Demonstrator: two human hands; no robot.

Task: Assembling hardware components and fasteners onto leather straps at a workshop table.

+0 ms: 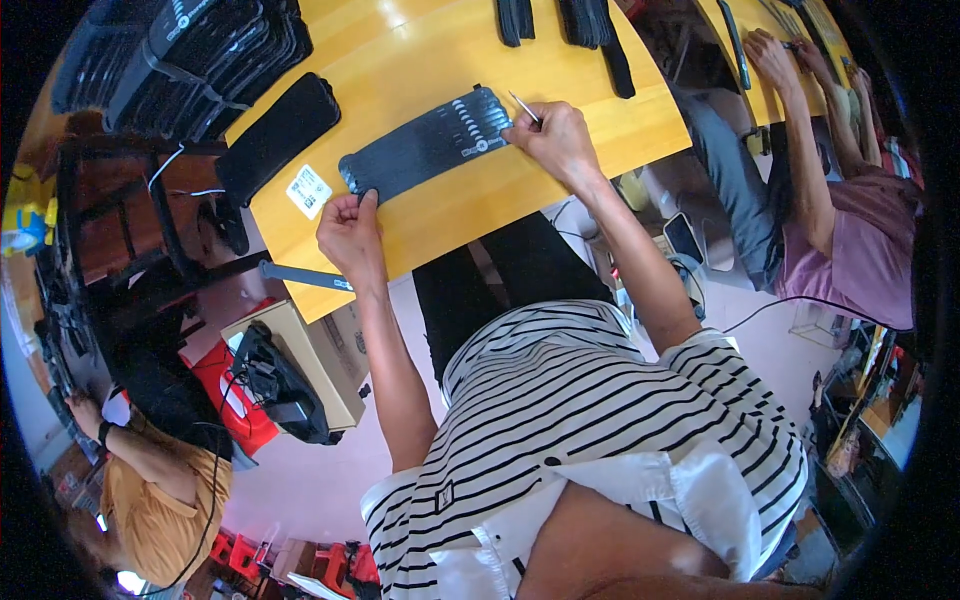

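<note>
On the yellow table lies a set of flat black straps, overlapped in a slight fan, with white print near the right end. My left hand pinches the lower left corner of the set between thumb and fingers. At the other end my right hand is closed, its fingertips against the right edge of the straps. A slim pointed tool with a pale tip sticks out of that hand; its kind is unclear. A white label sheet with black print lies left of my left hand.
A black stack and larger bundles of black straps sit at the far left. More black pieces lie at the back. One strap hangs over the table's near edge. Co-workers sit at right; another is lower left.
</note>
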